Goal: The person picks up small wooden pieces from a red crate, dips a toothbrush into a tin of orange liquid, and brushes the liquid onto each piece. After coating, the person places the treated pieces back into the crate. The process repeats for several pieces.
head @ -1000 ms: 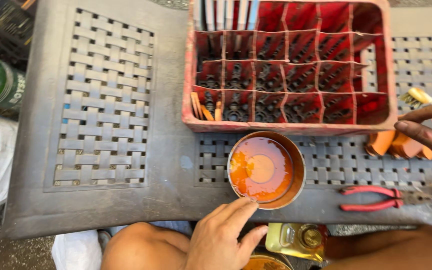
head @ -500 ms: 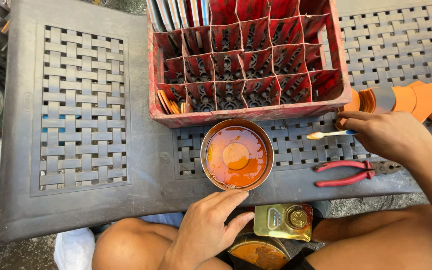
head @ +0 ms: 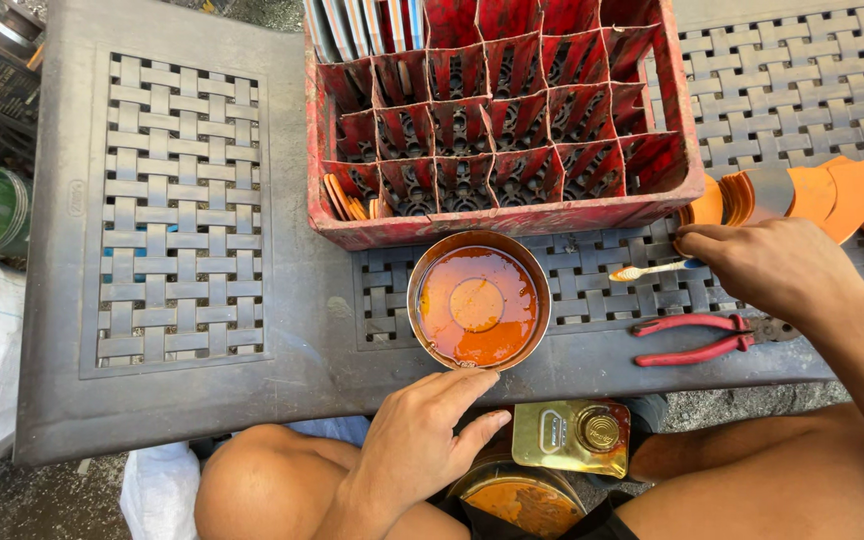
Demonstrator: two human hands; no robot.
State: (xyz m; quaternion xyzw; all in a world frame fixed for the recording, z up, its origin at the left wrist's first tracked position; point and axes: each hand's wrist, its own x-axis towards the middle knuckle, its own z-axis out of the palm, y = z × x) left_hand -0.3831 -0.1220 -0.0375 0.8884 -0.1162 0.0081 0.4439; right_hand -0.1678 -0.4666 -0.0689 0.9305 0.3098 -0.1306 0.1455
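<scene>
Since a second ago the right hand [head: 767,265] has come in from the far right edge and now hangs over the grey woven-pattern table [head: 182,250], just in front of the red crate [head: 497,120]. It pinches a small brush [head: 649,270] by the handle end. The left hand [head: 422,440] has barely shifted — it rests at the near rim of the paint tin [head: 479,305], fingers loosely curled and grasping nothing, fingertips touching or just short of the metal.

The tin sits on the table between the crate and the person's knees, with orange paint pooled inside. The brush lies nearly level, its long axis running left to right, the pale orange-tipped bristles pointing left toward the tin and the handle hidden in the fingers.

As I judge it, the risks are plain: the tin stands close to the table's near edge, so a nudge from the left hand could tip it into the lap, onto the gold can [head: 572,435] below. A wet brush held over the table could also drip before reaching the tin, or brush the red pliers [head: 697,340] lying just beneath the wrist.
</scene>
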